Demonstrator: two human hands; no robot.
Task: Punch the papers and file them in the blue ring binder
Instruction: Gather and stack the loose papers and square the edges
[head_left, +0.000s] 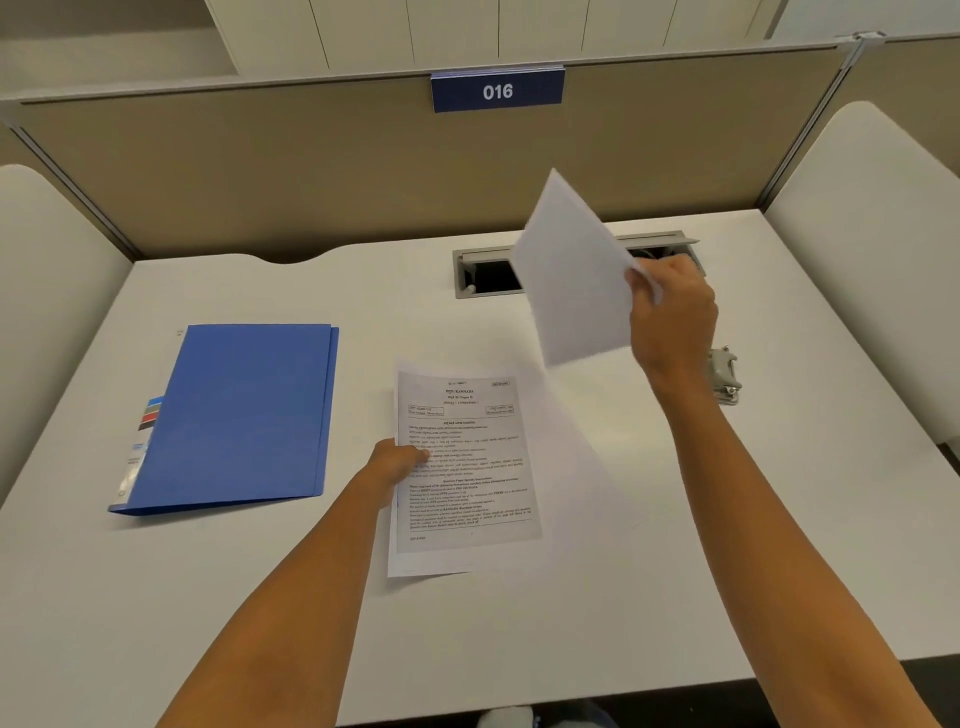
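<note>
— Printed sheet (464, 470)? 
— Flat on desk (675, 545), long axis running near to far, heading at far end. Left hand (397, 460) resting on its left edge, fingers fairly straight.
— Other sheet (576, 275)? 
— Raised, tilted, pinched in right hand (672, 306). Blue binder (239, 415) closed, left of the printed sheet.

closed blue ring binder (244, 410) flat, printed papers (462, 467) beside, blank sheet (576, 270) lifted

Two hands: the left hand (397, 460) and the right hand (675, 306). One blank sheet (574, 275) sits between the right fingers, and one printed sheet (467, 467) lies under the left fingertips. One blue binder (239, 415) and one grey hole punch (724, 376) lie clear of both hands' fingers.
</note>
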